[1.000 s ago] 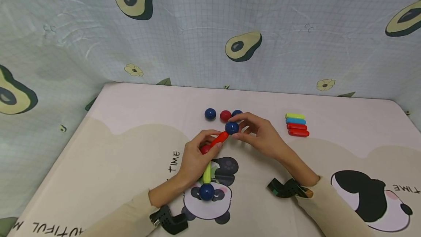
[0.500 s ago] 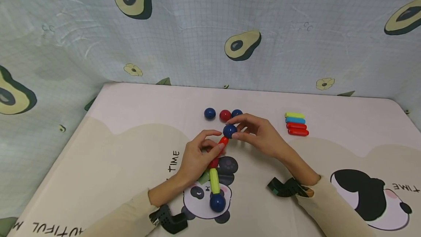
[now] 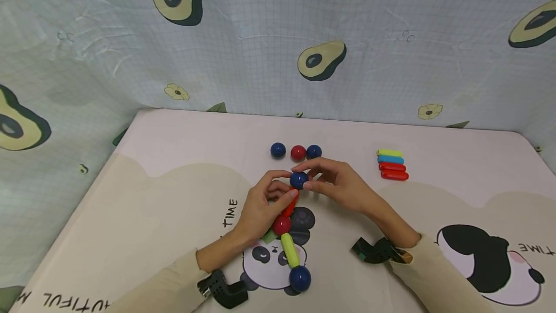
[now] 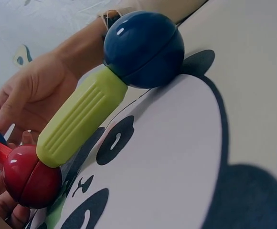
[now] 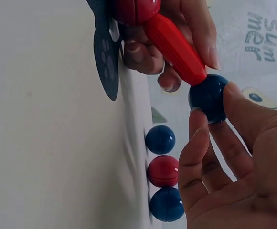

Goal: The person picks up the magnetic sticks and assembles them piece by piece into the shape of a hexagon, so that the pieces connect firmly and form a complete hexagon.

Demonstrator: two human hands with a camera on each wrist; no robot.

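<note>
My right hand (image 3: 345, 185) pinches a blue ball (image 5: 209, 98) between thumb and fingers. This ball sits at the tip of a red ribbed rod (image 5: 176, 50), which my left hand (image 3: 258, 209) holds with its thumb and fingers. The rod's other end meets a red ball (image 3: 282, 225). From there a yellow-green rod (image 4: 81, 117) runs to a second blue ball (image 4: 144, 50), forming one bent chain. In the head view that chain slants toward the person, over a printed panda. Left fingers partly cover the red rod there.
Behind the hands stand a loose blue ball (image 3: 278, 150), a red ball (image 3: 298, 153) and another blue ball (image 3: 314, 151). To the right lie a yellow rod (image 3: 389, 152), a blue rod (image 3: 390, 159) and two red rods (image 3: 394, 175). A patterned cloth (image 3: 260, 62) rises behind the table.
The held blue ball and my right hand have moved slightly left and toward the person. The chain's lower end has swung right and nearer, and its red ball has come into plain view.
</note>
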